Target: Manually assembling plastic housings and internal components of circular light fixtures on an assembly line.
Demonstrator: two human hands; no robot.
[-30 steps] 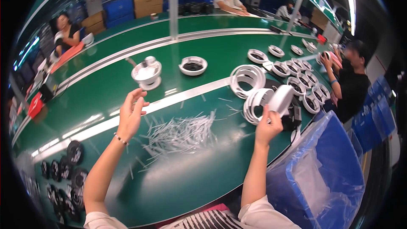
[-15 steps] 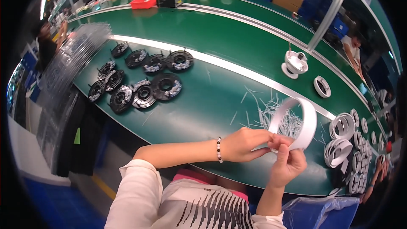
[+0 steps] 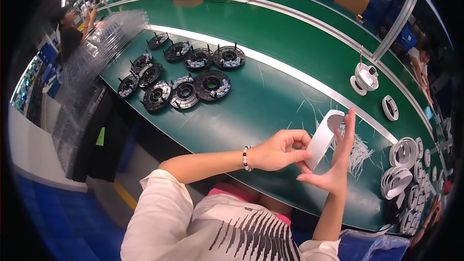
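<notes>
I hold a white plastic ring (image 3: 325, 137) edge-on between both hands above the green bench (image 3: 256, 101). My left hand (image 3: 280, 151) pinches its lower rim with thumb and fingertips. My right hand (image 3: 336, 164) lies flat against the ring's right side, fingers stretched upward. A heap of thin white strips (image 3: 355, 147) lies on the bench just behind the ring. Several black round parts (image 3: 193, 79) with pale inserts sit in a cluster to my far left on the bench.
Stacks of white rings (image 3: 403, 169) crowd the right end of the bench. A white spool on a stand (image 3: 365, 78) and a lone ring (image 3: 389, 107) stand beyond. Stacked clear trays (image 3: 92, 63) rise at the left. A person (image 3: 72, 29) works far left.
My view has swung from the right end of the bench to the left. The ring has turned from face-on to edge-on, and both hands are now on it.
</notes>
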